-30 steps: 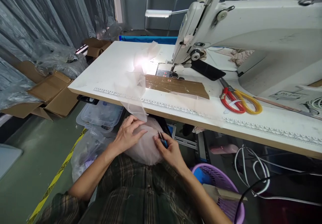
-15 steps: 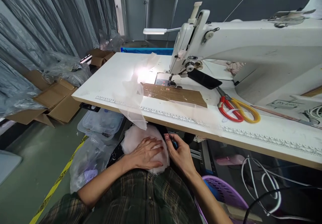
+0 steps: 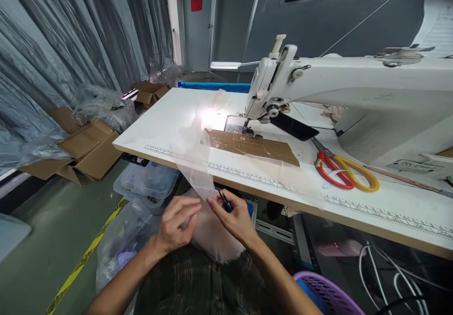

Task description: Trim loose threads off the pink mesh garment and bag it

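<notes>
My right hand [image 3: 238, 215] grips small dark blue thread snips [image 3: 225, 203], blades up. Its thumb and fingertips meet the lower end of a sheer white fabric strip [image 3: 198, 176] hanging over the table's front edge. My left hand [image 3: 179, 225] is raised just left of that end, fingers bent and thumb apart, nothing visible in it. On my lap, below both hands, lies a pale pink sheer fabric piece [image 3: 215, 235], partly hidden by them. Beyond the table edge stands a white sewing machine [image 3: 318, 77], with a brown taped strip [image 3: 253, 146] lying before its needle.
Red-and-yellow-handled scissors [image 3: 345, 169] and a black phone-like slab [image 3: 294, 125] lie on the white table [image 3: 159, 117]. Below are a clear plastic box [image 3: 146, 180], a plastic bag [image 3: 123, 239] and a purple basket [image 3: 327, 294]. Cardboard boxes [image 3: 92, 147] stand left.
My left hand has lifted off the pink fabric and moved left. My right hand, still holding the snips, has moved left to the hanging strip's end. The view has tilted up slightly.
</notes>
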Demonstrator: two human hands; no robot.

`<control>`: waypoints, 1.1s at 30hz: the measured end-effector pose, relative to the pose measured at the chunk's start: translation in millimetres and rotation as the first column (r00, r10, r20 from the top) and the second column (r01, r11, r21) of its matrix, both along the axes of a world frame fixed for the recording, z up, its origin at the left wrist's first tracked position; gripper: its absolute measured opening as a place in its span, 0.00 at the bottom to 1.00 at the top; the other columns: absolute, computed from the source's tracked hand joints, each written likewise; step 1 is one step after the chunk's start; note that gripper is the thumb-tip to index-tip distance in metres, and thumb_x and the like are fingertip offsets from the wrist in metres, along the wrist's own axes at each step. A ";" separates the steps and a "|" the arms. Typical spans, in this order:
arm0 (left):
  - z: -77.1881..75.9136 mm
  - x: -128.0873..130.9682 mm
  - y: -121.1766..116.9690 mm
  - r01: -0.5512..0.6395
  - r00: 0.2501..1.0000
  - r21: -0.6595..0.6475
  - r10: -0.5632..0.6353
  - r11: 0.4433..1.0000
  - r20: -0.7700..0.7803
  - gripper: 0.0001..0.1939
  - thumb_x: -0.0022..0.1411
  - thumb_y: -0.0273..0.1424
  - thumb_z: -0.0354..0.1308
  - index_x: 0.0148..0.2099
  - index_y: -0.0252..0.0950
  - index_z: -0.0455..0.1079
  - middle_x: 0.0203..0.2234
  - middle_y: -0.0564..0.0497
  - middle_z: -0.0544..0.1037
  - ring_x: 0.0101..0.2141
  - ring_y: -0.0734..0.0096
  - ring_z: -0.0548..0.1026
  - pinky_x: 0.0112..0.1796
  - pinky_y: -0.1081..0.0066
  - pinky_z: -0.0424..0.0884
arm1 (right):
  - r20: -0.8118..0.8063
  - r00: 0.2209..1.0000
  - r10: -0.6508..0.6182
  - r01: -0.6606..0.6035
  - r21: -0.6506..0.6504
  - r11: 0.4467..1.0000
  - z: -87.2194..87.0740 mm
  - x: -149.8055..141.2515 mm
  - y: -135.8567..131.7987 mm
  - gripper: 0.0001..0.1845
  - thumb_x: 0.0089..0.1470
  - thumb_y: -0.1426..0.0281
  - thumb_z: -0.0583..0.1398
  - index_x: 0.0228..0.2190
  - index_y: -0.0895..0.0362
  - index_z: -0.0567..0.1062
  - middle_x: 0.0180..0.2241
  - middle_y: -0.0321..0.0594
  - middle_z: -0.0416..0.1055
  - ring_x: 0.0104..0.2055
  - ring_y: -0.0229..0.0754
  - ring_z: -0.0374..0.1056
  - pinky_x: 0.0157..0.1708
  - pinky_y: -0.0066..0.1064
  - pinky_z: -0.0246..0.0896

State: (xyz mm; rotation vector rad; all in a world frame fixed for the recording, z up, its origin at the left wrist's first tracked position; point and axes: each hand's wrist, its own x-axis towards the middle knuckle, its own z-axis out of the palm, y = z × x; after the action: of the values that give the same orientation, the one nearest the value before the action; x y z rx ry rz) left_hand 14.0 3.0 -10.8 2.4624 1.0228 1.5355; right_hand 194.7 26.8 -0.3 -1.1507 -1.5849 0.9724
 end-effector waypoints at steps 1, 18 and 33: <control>9.1 -6.8 -1.2 -0.061 0.998 0.025 0.060 0.998 0.033 0.17 0.57 0.19 0.55 0.48 0.37 0.71 0.40 0.43 0.77 0.40 0.64 0.75 0.39 0.63 0.73 | 0.015 0.999 0.028 -0.029 0.015 0.999 2.7 2.2 -6.8 0.15 0.54 0.62 0.58 0.21 0.56 0.65 0.18 0.30 0.56 0.21 0.32 0.52 0.21 0.25 0.50; 9.4 12.4 17.6 0.626 0.779 -0.601 -0.436 0.497 0.451 0.23 0.64 0.44 0.50 0.53 0.35 0.72 0.51 0.40 0.76 0.53 0.53 0.71 0.55 0.54 0.62 | 0.207 0.886 0.414 -0.445 0.133 0.886 20.5 11.0 -93.7 0.06 0.43 0.77 0.56 0.22 0.54 0.65 0.19 0.32 0.69 0.22 0.35 0.63 0.29 0.27 0.56; 29.5 -7.3 -1.4 0.190 0.974 -0.844 0.015 0.501 0.228 0.13 0.59 0.37 0.59 0.38 0.32 0.78 0.34 0.47 0.82 0.35 0.66 0.77 0.38 0.72 0.71 | 0.093 0.966 0.242 -0.218 -0.211 0.953 4.7 13.2 -23.8 0.30 0.63 0.51 0.41 0.31 0.57 0.73 0.23 0.36 0.63 0.24 0.37 0.60 0.25 0.28 0.55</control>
State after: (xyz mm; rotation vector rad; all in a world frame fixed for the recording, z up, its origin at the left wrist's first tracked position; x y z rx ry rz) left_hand 6.7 1.6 18.7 1.5520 1.1916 0.8397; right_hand 207.8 3.0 4.5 -1.1955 -1.7771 1.2601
